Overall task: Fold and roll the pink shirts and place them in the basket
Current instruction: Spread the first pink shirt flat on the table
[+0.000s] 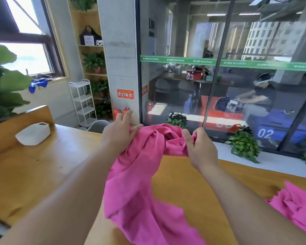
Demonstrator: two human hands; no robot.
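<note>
Seen from the head camera, I have both hands raised over a wooden table point(42, 174), holding one pink shirt point(140, 183) between them. My left hand point(120, 133) holds the cloth at its upper left, with the top fingers lifted loosely. I cannot see the thumb behind the fabric. My right hand point(200, 149) is clamped on a bunched wad at the upper right. The hands are apart, and the crumpled shirt sags between them and trails down toward my lap.

A second pink shirt point(293, 207) lies heaped at the table's right edge. A white container point(34, 134) sits far left on the table. I cannot tell whether it is the basket.

I judge this an early step: the shirt is picked up but not yet spread. Next I would need to find the shoulders or hem, shake the cloth open, and lay it flat on the table before folding.
</note>
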